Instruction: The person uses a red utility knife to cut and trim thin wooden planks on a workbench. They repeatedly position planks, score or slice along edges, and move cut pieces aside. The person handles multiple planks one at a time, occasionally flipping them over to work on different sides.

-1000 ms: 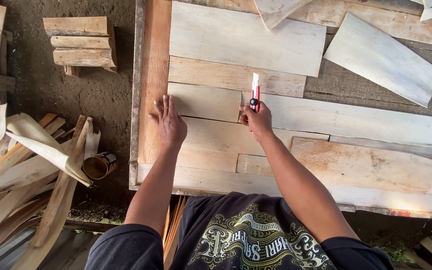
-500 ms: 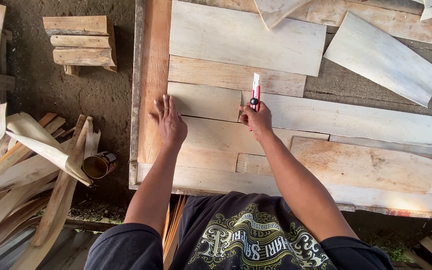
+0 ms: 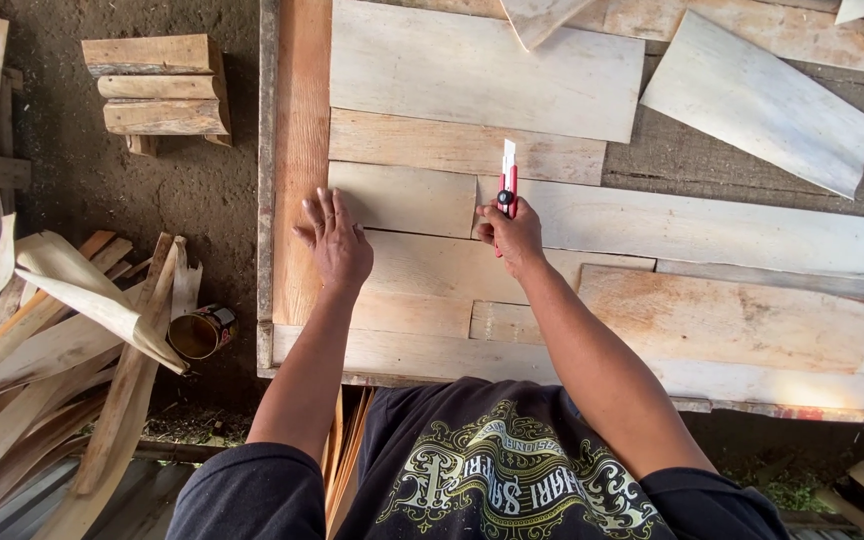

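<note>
- Veneer sheets [image 3: 472, 70]: pale, thin wood, matt, with a fine grain.
- Bench [image 3: 297, 150]: rough, worn wooden planks, reddish at the left edge.
- Knife [image 3: 508, 180]: glossy red plastic body with a bright metal blade.
- Blocks [image 3: 157, 85]: raw sawn wood.
- Can [image 3: 202, 332]: shiny metal.
- Floor [image 3: 182, 200]: dull, gritty dirt.

1. A wooden workbench [image 3: 297, 120] is covered with thin pale wood sheets, overlapped in rows.
2. One sheet [image 3: 402, 198] is pressed flat under the left hand [image 3: 336, 243].
3. A long sheet [image 3: 702, 225] is laid to the right of the right hand [image 3: 510, 235].
4. A broad sheet [image 3: 482, 65] is laid beyond both hands.
5. A browner sheet [image 3: 732, 315] is laid nearer, right of the right forearm.
</note>
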